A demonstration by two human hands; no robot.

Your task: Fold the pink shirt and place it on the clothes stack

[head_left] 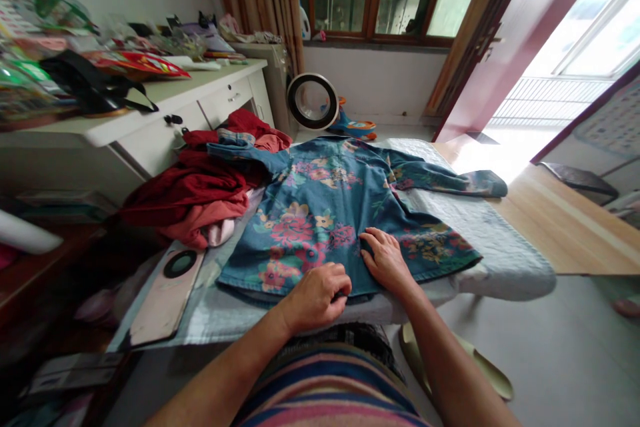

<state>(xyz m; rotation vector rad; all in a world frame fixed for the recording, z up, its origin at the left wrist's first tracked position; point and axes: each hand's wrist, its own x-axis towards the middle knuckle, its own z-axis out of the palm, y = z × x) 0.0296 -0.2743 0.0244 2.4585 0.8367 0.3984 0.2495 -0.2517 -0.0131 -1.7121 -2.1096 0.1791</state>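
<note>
A blue denim shirt [320, 213] with pink and yellow flowers lies spread on a pale cloth-covered board [500, 247]. Its hem is towards me and one sleeve stretches out to the right. At the middle of the hem, my left hand [317, 293] is closed with its fingers curled round the edge of the shirt. A small dark bit shows between those fingers; what it is I cannot make out. My right hand [385, 257] rests just to the right, its fingers laid out on the fabric near the hem.
Red and pink clothes [200, 180] are heaped at the board's left, beside a pale phone [167, 297]. A cluttered white desk [210, 97] stands further left. Behind the board are a round-doored washing machine [313, 101] and blue-orange sandals [355, 125]. Slippers [487, 373] lie below.
</note>
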